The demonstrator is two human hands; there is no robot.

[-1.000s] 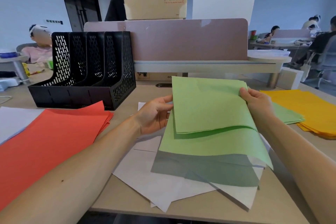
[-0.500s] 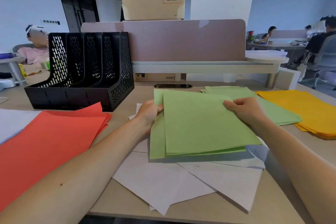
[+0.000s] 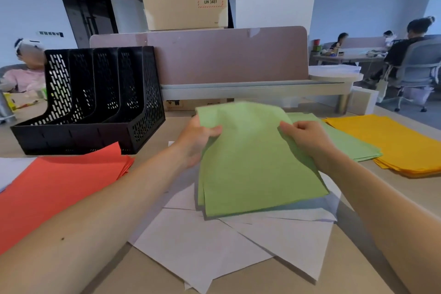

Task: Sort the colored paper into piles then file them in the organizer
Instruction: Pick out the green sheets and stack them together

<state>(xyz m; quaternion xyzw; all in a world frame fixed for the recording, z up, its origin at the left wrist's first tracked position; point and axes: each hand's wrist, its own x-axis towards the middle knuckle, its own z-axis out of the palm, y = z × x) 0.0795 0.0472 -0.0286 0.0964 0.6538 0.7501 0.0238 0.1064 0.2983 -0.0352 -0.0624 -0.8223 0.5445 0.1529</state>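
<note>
- Two hands clamp the green sheets [image 3: 253, 169] mid-desk: left hand [image 3: 195, 141] pinches the upper left edge, right hand [image 3: 307, 141] grips the upper right, fingers curled round the paper.
- Versus half a second ago, the bundle is tipped up more, its top edge raised toward the far edge of the desk [image 3: 143, 274] and its bottom low over the white sheets [image 3: 238, 246] near the front edge.
- Green pile [image 3: 346, 143], yellow pile [image 3: 391, 141] by the right edge, red pile [image 3: 55, 184] on the left and the black organizer [image 3: 95, 102] at the far left haven't moved.
</note>
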